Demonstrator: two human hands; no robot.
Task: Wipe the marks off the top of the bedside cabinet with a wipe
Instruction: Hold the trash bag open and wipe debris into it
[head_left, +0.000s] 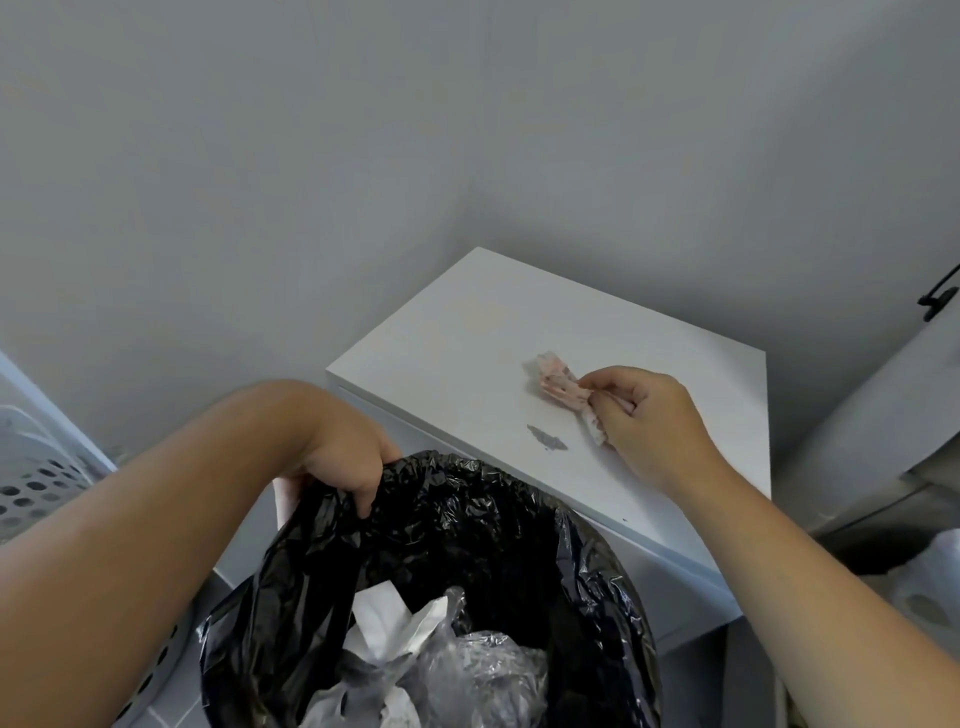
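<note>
right hand (649, 421) on the white cabinet (467, 332) top, grip pinched tight around a crumpled pinkish wipe (558, 384) lying on the surface. grey mark (545, 441) just beside the wipe, nearer the front edge. left hand (343, 457) curled over the rim of a black bag (467, 519) against the cabinet front, grip closed on plastic. white paper (395, 618) and clear plastic inside. perforated basket (36, 483) far left.
</note>
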